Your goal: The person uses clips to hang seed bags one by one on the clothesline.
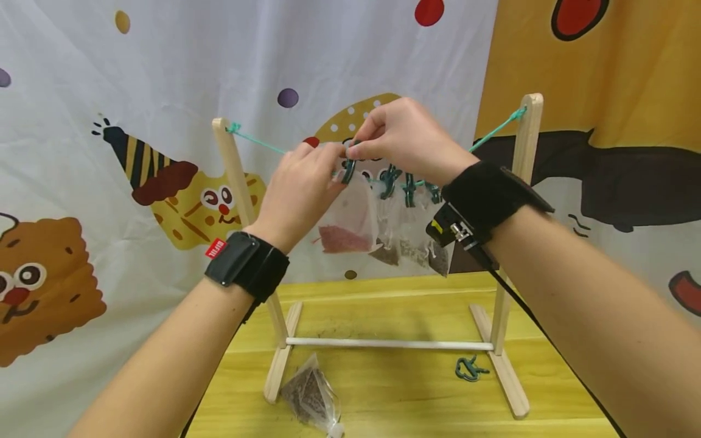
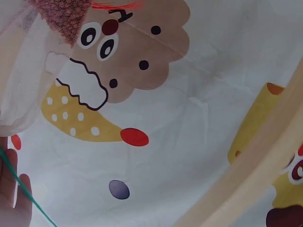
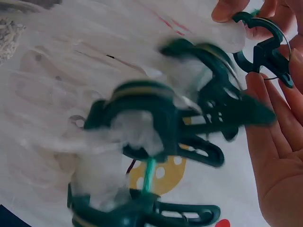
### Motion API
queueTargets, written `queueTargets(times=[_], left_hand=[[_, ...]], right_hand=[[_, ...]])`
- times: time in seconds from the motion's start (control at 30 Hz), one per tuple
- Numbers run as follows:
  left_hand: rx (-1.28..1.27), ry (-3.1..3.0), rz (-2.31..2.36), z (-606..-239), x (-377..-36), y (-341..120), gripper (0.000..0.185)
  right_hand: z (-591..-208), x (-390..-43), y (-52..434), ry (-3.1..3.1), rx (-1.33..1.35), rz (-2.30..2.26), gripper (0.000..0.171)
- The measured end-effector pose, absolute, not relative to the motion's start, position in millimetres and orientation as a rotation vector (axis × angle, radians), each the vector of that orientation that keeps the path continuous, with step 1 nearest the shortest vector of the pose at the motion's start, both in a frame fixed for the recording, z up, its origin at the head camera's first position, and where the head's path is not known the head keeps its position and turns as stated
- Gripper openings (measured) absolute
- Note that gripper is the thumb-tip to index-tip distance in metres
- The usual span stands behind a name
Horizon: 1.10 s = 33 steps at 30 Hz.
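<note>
A sheer drawstring bag with dark red contents (image 1: 345, 238) hangs at the green cord (image 1: 257, 142). My left hand (image 1: 303, 188) pinches its gathered top against the cord, and the left wrist view shows the bag's pale upper part (image 2: 28, 94) beside those fingers (image 2: 8, 184). From above, my right hand (image 1: 408, 137) pinches the handles of a dark green spring clip (image 1: 348, 172). In the right wrist view the jaws of this clip (image 3: 265, 47) stand around the cord and bag top, close to the left fingertips.
Several green clips (image 1: 409, 190) hold more filled bags (image 1: 416, 252) on the cord, just right of my hands. The wooden frame's posts (image 1: 528, 140) carry the cord. On the table (image 1: 394, 389) lie a bag of brown bits (image 1: 311, 392) and a loose clip (image 1: 470, 368).
</note>
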<state>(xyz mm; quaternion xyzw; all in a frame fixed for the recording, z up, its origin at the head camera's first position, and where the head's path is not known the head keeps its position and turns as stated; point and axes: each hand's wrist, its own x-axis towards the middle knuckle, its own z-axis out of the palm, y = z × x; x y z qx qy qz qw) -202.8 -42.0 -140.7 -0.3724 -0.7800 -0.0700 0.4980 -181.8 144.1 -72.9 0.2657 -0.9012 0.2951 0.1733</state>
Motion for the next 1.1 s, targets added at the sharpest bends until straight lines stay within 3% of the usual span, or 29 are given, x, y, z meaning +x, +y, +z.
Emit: queueTargets(times=[0.17, 0.33, 1.1], left_hand=[[-0.971, -1.847, -0.134, -142.9, -206.3, -43.7, 0.039], [-1.014, -1.869, -0.121, -141.5, -210.4, -45.3, 0.044], [-0.907, -1.875, 0.005, -145.2, -206.2, -58.9, 0.055]], right_hand=[[-74.3, -186.0, 142.2, -2.602, 0.785, 0.817, 0.018], [-74.5, -190.1, 143.7, -2.651, 0.788, 0.879, 0.031], [-72.4, -191.6, 131.4, -2.722, 0.871, 0.801, 0.046]])
